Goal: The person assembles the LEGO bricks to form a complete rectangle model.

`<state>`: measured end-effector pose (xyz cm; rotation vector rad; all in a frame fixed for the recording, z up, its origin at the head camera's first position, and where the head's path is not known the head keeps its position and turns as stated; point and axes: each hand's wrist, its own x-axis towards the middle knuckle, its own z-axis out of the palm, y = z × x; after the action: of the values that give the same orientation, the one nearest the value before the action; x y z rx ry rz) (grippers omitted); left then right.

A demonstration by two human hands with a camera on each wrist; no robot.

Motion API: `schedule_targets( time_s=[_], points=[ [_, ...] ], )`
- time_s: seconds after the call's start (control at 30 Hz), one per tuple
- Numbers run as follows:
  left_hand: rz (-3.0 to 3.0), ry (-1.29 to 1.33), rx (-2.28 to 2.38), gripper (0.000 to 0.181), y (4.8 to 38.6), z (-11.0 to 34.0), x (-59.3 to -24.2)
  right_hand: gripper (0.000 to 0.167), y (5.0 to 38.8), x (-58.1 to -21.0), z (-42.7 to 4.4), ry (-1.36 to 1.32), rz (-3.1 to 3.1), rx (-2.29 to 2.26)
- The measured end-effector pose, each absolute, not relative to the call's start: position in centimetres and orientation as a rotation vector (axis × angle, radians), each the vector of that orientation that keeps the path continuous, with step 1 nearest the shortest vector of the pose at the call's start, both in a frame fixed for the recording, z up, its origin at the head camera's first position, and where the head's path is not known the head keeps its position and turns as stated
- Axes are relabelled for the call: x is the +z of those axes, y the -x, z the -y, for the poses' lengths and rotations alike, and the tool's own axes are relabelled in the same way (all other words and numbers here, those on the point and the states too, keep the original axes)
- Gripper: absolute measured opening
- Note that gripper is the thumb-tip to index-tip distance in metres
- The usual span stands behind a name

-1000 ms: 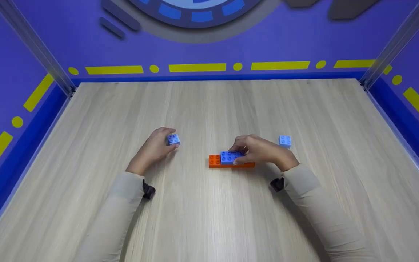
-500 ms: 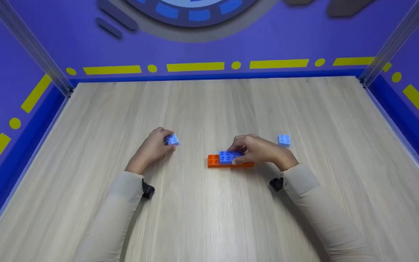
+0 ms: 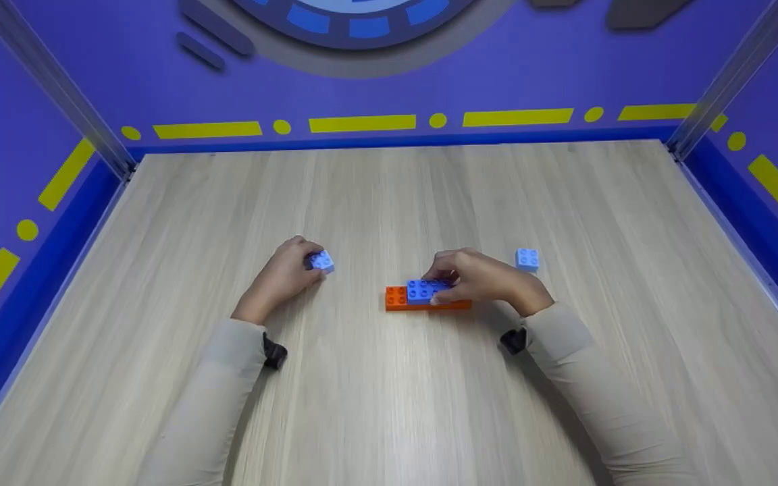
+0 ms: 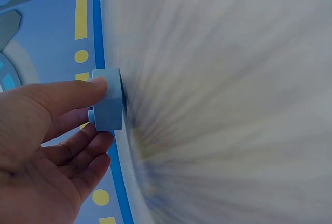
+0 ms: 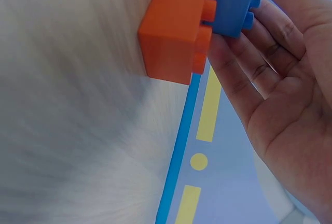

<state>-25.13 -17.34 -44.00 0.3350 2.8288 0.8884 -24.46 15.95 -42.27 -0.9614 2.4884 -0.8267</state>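
My left hand (image 3: 286, 275) pinches a small light blue toy brick (image 3: 323, 261) between thumb and fingers, left of the table's middle. In the left wrist view that brick (image 4: 109, 99) has its studs facing the palm, and its underside is at or very near the tabletop. A long orange brick (image 3: 396, 298) lies at the centre with a blue brick (image 3: 419, 291) on top, studs up. My right hand (image 3: 477, 275) grips the blue brick from its right side, thumb at the near face. The right wrist view shows the orange brick's end (image 5: 168, 53) with studs beside the blue brick (image 5: 229, 6).
A second small light blue brick (image 3: 527, 259) stands on the wooden table (image 3: 389, 405), just beyond the right wrist. Purple-blue panels with yellow marks (image 3: 362, 124) enclose the table's back and both sides.
The light blue brick in my left hand has turned slightly, its studded top now more askew. My right hand stays on the blue brick. The head view has shifted a little.
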Motion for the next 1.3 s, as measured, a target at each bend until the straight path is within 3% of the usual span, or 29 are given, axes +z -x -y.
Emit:
schedule_targets(
  time_s=[1.3],
  points=[
    [-2.740, -0.583, 1.168, 0.032, 24.4, 15.6, -43.5, 0.029, 24.5, -42.3, -15.9, 0.967, -2.497, -0.799]
  ],
)
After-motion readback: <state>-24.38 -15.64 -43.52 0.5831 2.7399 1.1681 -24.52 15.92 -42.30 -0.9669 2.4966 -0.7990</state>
